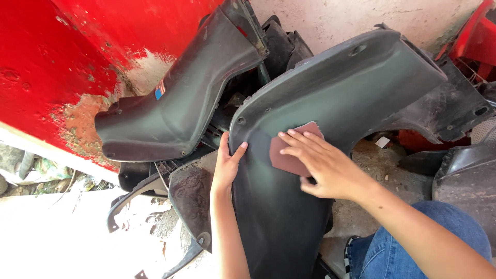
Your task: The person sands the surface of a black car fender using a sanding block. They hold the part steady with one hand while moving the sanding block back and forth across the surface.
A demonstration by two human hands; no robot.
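Right hand point(320, 165) lay flat, pressing reddish sandpaper point(289, 155) on dark grey scooter panel point(330, 88), centre frame; left hand point(226, 168) gripped the panel's edge.

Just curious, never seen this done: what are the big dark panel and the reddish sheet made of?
Panel: probably moulded plastic, matte dark grey, with curved formed edges and screw holes. Sheet: looks like sandpaper, dull reddish-brown with a ragged edge, pressed flat under the right hand.

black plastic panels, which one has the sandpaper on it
The big curved panel in the middle: the right hand presses reddish-brown sandpaper on it, the left hand grips its edge. The upper-left panel is untouched.
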